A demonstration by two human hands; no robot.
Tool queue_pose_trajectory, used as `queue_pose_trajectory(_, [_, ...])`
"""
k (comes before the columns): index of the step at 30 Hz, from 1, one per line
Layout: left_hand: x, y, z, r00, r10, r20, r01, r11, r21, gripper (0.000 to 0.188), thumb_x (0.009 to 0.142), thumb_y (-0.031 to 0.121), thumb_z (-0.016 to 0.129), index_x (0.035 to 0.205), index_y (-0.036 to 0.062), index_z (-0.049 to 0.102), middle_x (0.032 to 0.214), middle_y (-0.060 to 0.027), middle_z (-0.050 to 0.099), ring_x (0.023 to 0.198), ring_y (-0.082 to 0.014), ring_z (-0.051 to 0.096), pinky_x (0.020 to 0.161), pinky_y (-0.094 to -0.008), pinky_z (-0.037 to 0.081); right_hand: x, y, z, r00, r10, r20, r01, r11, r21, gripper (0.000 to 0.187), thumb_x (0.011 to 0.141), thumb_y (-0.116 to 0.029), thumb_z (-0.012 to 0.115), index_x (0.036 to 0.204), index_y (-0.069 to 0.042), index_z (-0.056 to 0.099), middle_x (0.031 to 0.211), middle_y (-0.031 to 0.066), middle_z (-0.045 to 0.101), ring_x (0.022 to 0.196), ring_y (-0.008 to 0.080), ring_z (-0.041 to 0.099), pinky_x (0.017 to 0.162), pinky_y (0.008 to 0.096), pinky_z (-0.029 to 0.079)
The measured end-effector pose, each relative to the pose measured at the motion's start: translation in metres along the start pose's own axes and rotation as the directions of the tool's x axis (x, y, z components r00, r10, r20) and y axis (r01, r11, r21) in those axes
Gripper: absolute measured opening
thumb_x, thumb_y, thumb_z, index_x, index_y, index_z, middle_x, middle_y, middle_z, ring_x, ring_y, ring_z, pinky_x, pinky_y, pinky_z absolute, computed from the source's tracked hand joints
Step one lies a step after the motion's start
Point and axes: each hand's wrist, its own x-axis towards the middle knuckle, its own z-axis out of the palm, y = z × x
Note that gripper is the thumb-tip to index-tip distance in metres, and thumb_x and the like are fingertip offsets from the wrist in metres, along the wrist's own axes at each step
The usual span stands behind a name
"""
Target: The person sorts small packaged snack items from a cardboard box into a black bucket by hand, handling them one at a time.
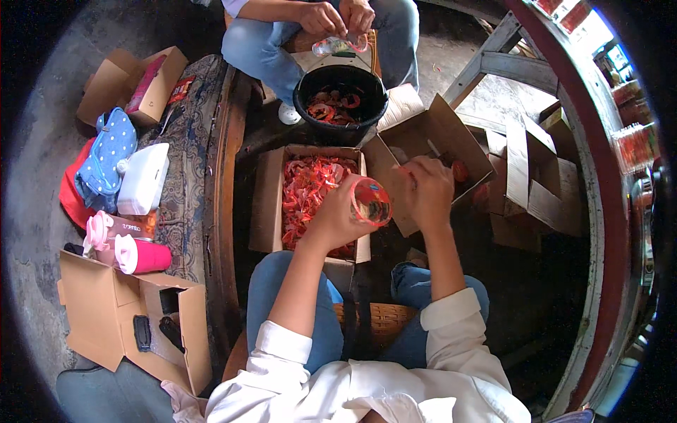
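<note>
My left hand [335,217] is wrapped round a clear plastic cup [371,201] with a red rim, its mouth tilted up toward me. To its right, my right hand [431,185] is closed, fingers curled down; a bit of red shows at the fingertips, too small to name. Under my left hand a cardboard box [269,201] is heaped with red plastic strips [317,185]. Beyond my right hand stands an open cardboard box [462,141] holding a few reddish pieces.
Across from me a seated person's hands [337,17] hold a clear cup [331,46] above a black bucket [342,76] of red strips. Bags and tumblers crowd a patterned bench [187,162] at left. Empty cartons [525,169] and a wooden frame [592,211] stand at right.
</note>
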Motion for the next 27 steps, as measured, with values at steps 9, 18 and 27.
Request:
queue_pose_trajectory(9, [0.004,-0.011,-0.02,0.912,0.219,-0.346,-0.224,0.974,0.026,0.057,0.06,0.014,0.081,0.106,0.0051,0.049,0.1,-0.0095,0.059,0.091,-0.0207,0.06,0.079,-0.0326,0.048,-0.005,-0.015,0.017,0.975,0.116,0.191,-0.131,0.989,0.066,0.025,0.078,-0.029,0.063,0.084,-0.005,0.067,0.088,0.0101,0.06,0.086,0.0292,0.055,0.077,0.0409,0.041])
queue_pose_trajectory(18, [0.001,-0.012,-0.025,0.855,0.265,-0.445,-0.3,0.954,-0.008,0.061,0.058,0.01,0.081,0.108,0.0045,0.046,0.1,-0.0094,0.057,0.09,-0.0184,0.058,0.079,-0.0309,0.048,-0.019,-0.039,0.046,0.964,-0.015,0.267,-0.07,0.95,0.305,0.017,0.07,-0.017,0.067,0.085,-0.007,0.068,0.092,0.008,0.06,0.091,0.0265,0.055,0.081,0.0404,0.042])
queue_pose_trajectory(27, [0.003,-0.014,-0.024,0.81,0.333,-0.482,-0.335,0.938,0.085,0.065,0.057,0.01,0.081,0.11,0.0043,0.044,0.1,-0.009,0.055,0.091,-0.0189,0.057,0.08,-0.0318,0.047,-0.011,-0.034,0.037,0.998,0.039,0.056,-0.062,0.854,0.517,0.014,0.067,0.001,0.066,0.079,-0.003,0.062,0.084,0.0111,0.06,0.076,0.0298,0.06,0.066,0.0359,0.05])
